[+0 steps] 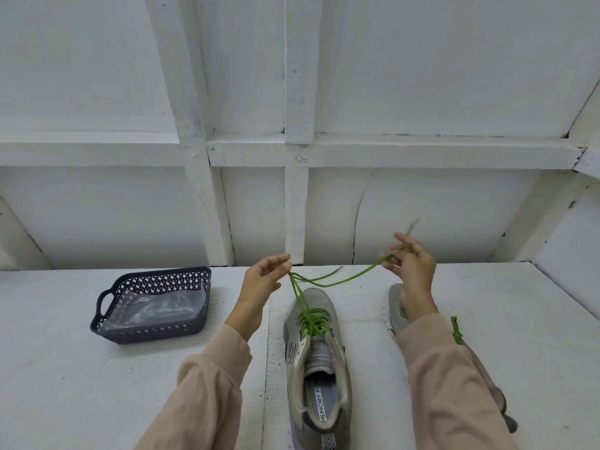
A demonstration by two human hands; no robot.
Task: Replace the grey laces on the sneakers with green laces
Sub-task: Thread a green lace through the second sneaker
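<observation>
White worktop (97, 384), white panelled wall behind. Left hand (259, 280) pinches the green lace (300, 298) above the toe of the grey sneaker (324, 300); right hand (412, 264) grips a strand of it, raised to the right. Lace runs through the sneaker's eyelets. Second sneaker (396, 306) lies partly behind the right forearm. Dark basket (152, 332) stands well left.

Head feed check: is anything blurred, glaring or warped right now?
Head view: the tip of the green lace above the right hand is motion-blurred; the middle sneaker is sharp, its insole print legible; light is soft and even, with faint shadows and no glare; the wide lens splays the wall beams outward.
</observation>
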